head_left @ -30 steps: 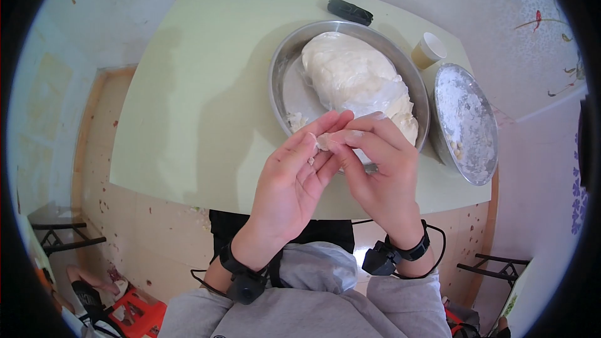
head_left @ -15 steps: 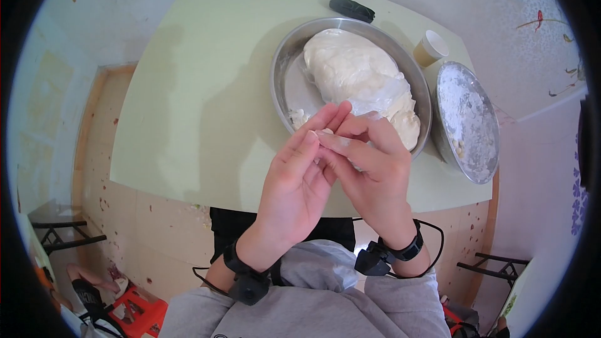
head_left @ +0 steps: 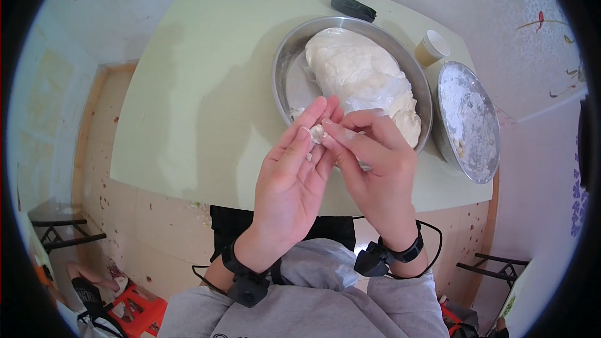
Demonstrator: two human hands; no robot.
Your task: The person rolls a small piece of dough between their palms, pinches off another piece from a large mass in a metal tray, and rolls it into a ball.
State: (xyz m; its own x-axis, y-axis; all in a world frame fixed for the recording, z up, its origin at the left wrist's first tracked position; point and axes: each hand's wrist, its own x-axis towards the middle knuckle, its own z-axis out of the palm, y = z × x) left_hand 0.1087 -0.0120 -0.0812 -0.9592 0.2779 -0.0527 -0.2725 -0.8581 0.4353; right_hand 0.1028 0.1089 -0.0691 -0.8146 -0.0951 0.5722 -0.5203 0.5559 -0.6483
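A small whitish piece of dough [head_left: 317,133] sits between my two hands, over the near rim of a round metal pan [head_left: 280,91]. Palm up, my left hand [head_left: 291,172] holds it on the fingers with the thumb against its side. My right hand [head_left: 379,166] pinches its right edge between thumb and fingertips. Bits of dough stick to my left fingers. Behind the hands, a large lump of dough [head_left: 350,56] lies in the pan, with clear plastic film [head_left: 375,94] over part of it.
Right of the pan, a tilted metal bowl [head_left: 466,112] holds white flour and a few small pale lumps. A paper cup [head_left: 432,49] and a black object [head_left: 354,8] are near the far edge of the pale green table [head_left: 169,87]. Someone sits on a red stool [head_left: 141,310] at lower left.
My hands have drawn slightly apart at the fingertips, and the dough piece between them shows more. My left hand has tipped a little further open.
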